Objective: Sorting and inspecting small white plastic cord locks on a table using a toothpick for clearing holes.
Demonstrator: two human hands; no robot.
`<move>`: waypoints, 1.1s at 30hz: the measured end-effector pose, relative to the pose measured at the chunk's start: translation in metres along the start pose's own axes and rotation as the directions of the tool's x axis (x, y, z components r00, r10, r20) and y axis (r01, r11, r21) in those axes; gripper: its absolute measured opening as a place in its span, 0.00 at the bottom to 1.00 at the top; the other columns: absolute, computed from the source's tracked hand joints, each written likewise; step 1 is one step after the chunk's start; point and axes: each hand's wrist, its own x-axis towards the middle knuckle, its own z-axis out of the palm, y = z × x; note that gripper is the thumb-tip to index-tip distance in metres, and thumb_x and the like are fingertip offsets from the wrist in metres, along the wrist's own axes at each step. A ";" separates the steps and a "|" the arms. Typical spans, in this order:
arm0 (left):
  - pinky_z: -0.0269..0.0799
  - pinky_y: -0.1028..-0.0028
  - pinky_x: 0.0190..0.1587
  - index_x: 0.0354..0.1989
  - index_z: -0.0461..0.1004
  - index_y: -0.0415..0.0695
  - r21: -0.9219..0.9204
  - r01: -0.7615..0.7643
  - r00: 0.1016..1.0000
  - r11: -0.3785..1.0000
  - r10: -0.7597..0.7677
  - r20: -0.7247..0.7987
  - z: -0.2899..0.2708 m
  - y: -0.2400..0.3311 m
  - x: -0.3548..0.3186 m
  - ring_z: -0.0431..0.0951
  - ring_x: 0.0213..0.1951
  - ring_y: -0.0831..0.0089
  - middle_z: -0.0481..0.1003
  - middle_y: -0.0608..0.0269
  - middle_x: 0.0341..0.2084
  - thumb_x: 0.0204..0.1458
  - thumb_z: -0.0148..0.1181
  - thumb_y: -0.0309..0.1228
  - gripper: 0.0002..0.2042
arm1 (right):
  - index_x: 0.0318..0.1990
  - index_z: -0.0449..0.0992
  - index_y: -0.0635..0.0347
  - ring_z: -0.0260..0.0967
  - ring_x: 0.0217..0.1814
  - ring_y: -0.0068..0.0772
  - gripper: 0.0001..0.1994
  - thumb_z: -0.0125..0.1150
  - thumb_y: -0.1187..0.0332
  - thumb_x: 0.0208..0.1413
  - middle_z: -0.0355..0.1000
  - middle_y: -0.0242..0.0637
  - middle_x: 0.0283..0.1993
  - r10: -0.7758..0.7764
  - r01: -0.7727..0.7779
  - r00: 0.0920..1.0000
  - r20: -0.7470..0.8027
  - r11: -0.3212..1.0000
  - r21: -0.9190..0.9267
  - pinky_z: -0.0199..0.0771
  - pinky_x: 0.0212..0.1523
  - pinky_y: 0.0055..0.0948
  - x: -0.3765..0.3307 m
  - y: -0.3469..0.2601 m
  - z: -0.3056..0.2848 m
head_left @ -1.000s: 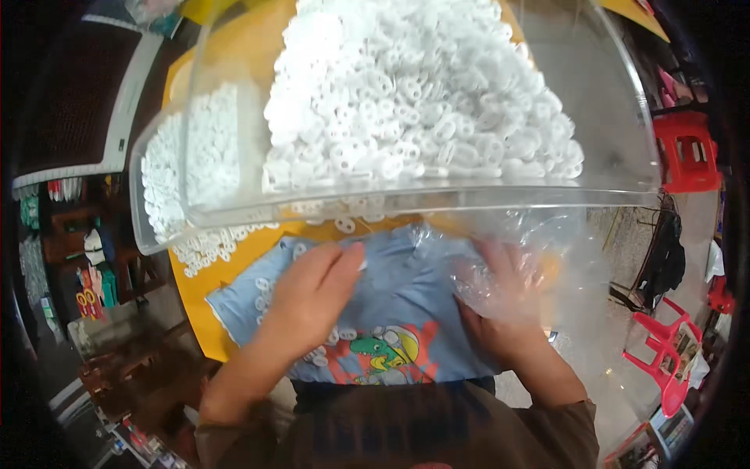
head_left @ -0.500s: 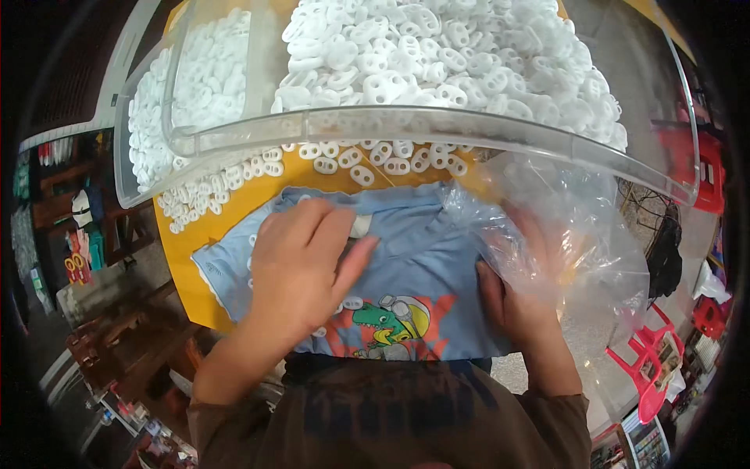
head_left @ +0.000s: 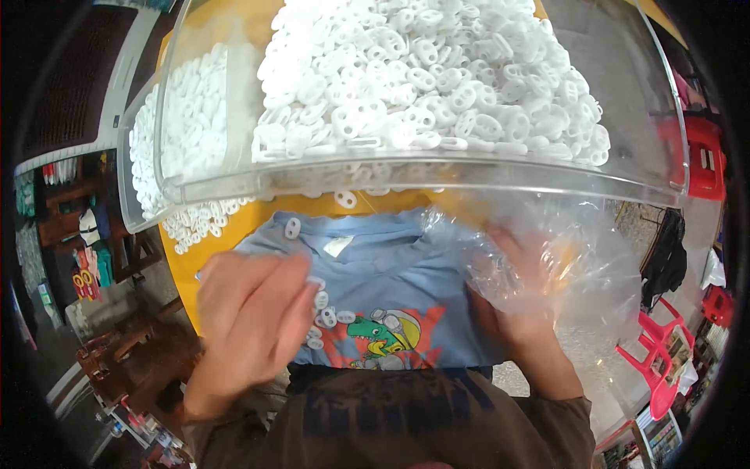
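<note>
A light blue T-shirt [head_left: 383, 270] with a cartoon green dinosaur print [head_left: 383, 336] lies across the table edge and my lap. My left hand [head_left: 254, 313], slightly blurred, is over its left side, fingers curled in and thumb drawn close. What they hold, if anything, is hidden. Several small white two-hole plastic pieces [head_left: 328, 316] rest on the cloth beside those fingers. One more white piece [head_left: 292, 227] lies near the collar. At the shirt's right side, my right hand [head_left: 519, 285] grips a clear plastic bag [head_left: 594, 273], seen partly through the film.
A large clear plastic bin [head_left: 422, 173] heaped with white two-hole pieces [head_left: 437, 86] stands just beyond the shirt. More pieces [head_left: 195, 223] lie on the yellow tabletop [head_left: 183, 273] at left. A red plastic stool [head_left: 660, 344] is off to the right.
My left hand has moved left and toward me, its thumb closing in. The collar label and white pieces on the shirt are now uncovered. The bin sits lower in view.
</note>
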 end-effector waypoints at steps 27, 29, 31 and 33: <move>0.61 0.75 0.27 0.28 0.72 0.35 -0.347 0.143 0.900 0.927 0.023 0.435 -0.021 -0.021 0.179 0.68 0.24 0.70 0.68 0.59 0.19 0.40 0.54 0.19 0.05 | 0.32 0.67 0.50 0.62 0.25 0.28 0.10 0.57 0.61 0.43 0.66 0.29 0.27 -0.365 0.167 0.737 -0.570 0.914 -0.369 0.60 0.33 0.34 0.088 -0.007 -0.077; 0.61 0.75 0.26 0.29 0.71 0.36 -0.288 0.026 0.851 0.957 0.130 0.509 -0.005 -0.026 0.200 0.68 0.25 0.70 0.68 0.60 0.19 0.43 0.54 0.20 0.04 | 0.32 0.67 0.50 0.62 0.26 0.28 0.10 0.55 0.60 0.43 0.66 0.28 0.27 -0.374 0.153 0.716 -0.589 0.908 -0.390 0.59 0.37 0.36 0.089 -0.002 -0.069; 0.63 0.71 0.28 0.28 0.71 0.39 -0.163 -0.043 0.709 0.986 0.145 0.690 0.013 -0.020 0.215 0.69 0.26 0.64 0.68 0.58 0.20 0.44 0.53 0.23 0.03 | 0.32 0.66 0.50 0.62 0.27 0.28 0.09 0.54 0.60 0.44 0.66 0.28 0.27 -0.384 0.124 0.703 -0.599 0.895 -0.429 0.59 0.41 0.37 0.088 -0.003 -0.067; 0.64 0.69 0.29 0.27 0.71 0.40 -0.260 -0.066 0.764 0.963 0.217 0.608 0.020 -0.026 0.202 0.69 0.27 0.61 0.69 0.57 0.21 0.44 0.53 0.25 0.03 | 0.33 0.64 0.49 0.61 0.29 0.29 0.09 0.51 0.59 0.45 0.64 0.27 0.27 -0.255 -0.052 0.654 -0.712 0.924 -0.379 0.56 0.47 0.40 0.091 -0.016 -0.060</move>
